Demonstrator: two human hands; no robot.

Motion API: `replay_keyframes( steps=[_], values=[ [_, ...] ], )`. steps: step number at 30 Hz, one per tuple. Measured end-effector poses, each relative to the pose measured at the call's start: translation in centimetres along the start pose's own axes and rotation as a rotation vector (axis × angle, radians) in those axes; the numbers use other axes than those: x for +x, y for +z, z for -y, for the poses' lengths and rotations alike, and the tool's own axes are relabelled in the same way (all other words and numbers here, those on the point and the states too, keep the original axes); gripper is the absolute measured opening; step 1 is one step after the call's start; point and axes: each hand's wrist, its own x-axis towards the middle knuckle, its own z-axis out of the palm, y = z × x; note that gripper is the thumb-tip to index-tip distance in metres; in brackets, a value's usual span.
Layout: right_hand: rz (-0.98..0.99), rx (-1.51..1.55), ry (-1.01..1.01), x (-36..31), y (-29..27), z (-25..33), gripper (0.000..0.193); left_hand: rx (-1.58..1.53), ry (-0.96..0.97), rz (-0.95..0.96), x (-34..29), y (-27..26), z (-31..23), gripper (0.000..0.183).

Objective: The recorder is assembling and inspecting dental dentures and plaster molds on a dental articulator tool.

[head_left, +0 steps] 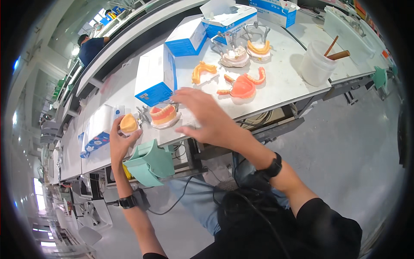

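Observation:
My left hand curls its thumb and fingers around a yellow dental cast on a white base at the bench's left front. Beside it, joined by a metal articulator, lies another cast with a pink wax denture and pale teeth. My right hand hovers to the right of that denture, fingers spread and thumb apart, holding nothing. Farther right rest an orange-yellow cast, a pink denture base with side pieces, and two casts on articulators, one whitish and one with an orange-yellow arch.
Blue and white boxes line the back of the white bench. A tissue pack sits at left. At right stand a white plastic jar with sticks and a clear bin. A green tray hangs at the front edge. Another person is far left.

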Motion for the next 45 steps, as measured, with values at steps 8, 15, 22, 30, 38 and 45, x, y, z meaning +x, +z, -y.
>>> replay_keyframes(
  steps=[8, 15, 22, 30, 38, 45],
  values=[
    [-0.334, -0.372, 0.292, -4.2, -11.5, -3.7, 0.036, -0.08, 0.085, -0.296, -2.2, -1.3, 0.2, 0.068],
    [0.058, -0.622, 0.253, -4.0, -16.6, -6.3, 0.019, -0.118, 0.17, -0.472, -5.4, -3.8, -2.4, 0.067],
    [-0.194, -0.407, 0.282, -5.6, -15.7, -4.8, 0.015, 0.002, 0.241, -0.637, -14.3, -4.2, -8.4, 0.084],
    [-0.283, 0.657, 0.518, -9.1, -8.1, 4.7, 0.027, -0.263, 0.148, -0.538, -19.8, 7.2, -12.7, 0.104],
    [-0.211, 0.737, 0.416, -9.9, -4.7, 9.3, 0.03, -0.294, 0.313, -0.38, -17.9, 13.4, -13.4, 0.1],
    [-0.11, 0.314, 0.213, -9.4, -3.6, 11.1, 0.023, -0.388, 0.395, -0.467, -18.2, 14.3, -13.5, 0.092]
  ],
)
